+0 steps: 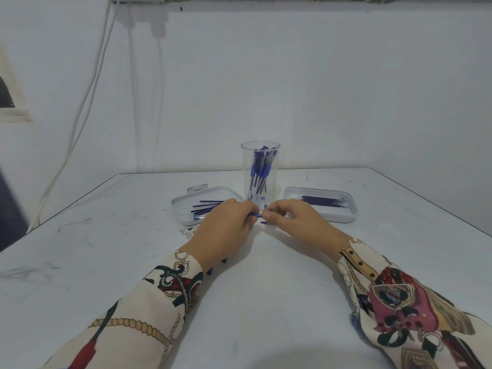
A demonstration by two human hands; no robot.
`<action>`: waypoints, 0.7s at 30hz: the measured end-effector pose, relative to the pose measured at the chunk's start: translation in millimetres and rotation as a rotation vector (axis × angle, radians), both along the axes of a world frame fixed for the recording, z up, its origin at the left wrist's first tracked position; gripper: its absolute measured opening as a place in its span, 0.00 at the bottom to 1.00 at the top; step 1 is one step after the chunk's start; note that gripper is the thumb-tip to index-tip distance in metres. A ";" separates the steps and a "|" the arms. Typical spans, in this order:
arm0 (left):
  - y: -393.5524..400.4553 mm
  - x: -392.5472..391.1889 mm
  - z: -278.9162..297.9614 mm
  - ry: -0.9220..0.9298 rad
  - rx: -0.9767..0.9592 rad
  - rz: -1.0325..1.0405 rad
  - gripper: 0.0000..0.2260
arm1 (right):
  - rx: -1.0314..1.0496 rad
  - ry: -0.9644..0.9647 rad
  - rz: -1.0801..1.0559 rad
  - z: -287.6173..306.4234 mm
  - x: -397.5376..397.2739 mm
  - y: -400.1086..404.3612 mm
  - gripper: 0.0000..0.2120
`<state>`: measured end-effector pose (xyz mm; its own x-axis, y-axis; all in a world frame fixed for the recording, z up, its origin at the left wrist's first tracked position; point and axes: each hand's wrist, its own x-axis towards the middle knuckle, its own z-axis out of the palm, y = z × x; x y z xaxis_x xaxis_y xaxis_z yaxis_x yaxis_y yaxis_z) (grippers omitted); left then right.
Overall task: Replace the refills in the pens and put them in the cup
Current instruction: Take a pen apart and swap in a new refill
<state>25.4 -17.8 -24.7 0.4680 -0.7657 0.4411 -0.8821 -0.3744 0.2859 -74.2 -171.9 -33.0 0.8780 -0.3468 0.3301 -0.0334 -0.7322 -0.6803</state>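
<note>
Two trays are flanking a clear cup [260, 171] of blue pens beyond the hands, on a scuffed white table [266, 302] against a pale wall. Left tray [186, 209] is lying partly hidden behind the left hand [223, 230], which is gripping a blue pen [254, 215]. Right hand [295, 219] is pinching that pen's end; its tip is concealed. Right tray [319, 203] is holding refills [323, 201]. Table edges are lying well apart from both hands.

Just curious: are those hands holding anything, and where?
Both hands, left and right, pinch a thin blue pen, one at each end.
</note>
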 end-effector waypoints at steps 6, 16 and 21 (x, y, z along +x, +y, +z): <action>-1.7 1.1 -1.4 -0.011 0.013 0.013 0.09 | -0.025 -0.004 0.008 1.4 0.4 2.2 0.03; -1.6 2.6 -1.7 -0.023 0.011 0.002 0.09 | 0.047 -0.010 0.013 -0.5 0.0 2.3 0.10; -0.9 2.3 -1.6 -0.011 0.006 0.002 0.10 | 0.140 -0.024 0.041 0.0 -3.2 2.8 0.04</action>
<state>27.7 -18.7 -26.3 0.4645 -0.7677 0.4415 -0.8845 -0.3776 0.2739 -77.4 -169.1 -32.9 0.8850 -0.3546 0.3018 0.0118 -0.6309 -0.7758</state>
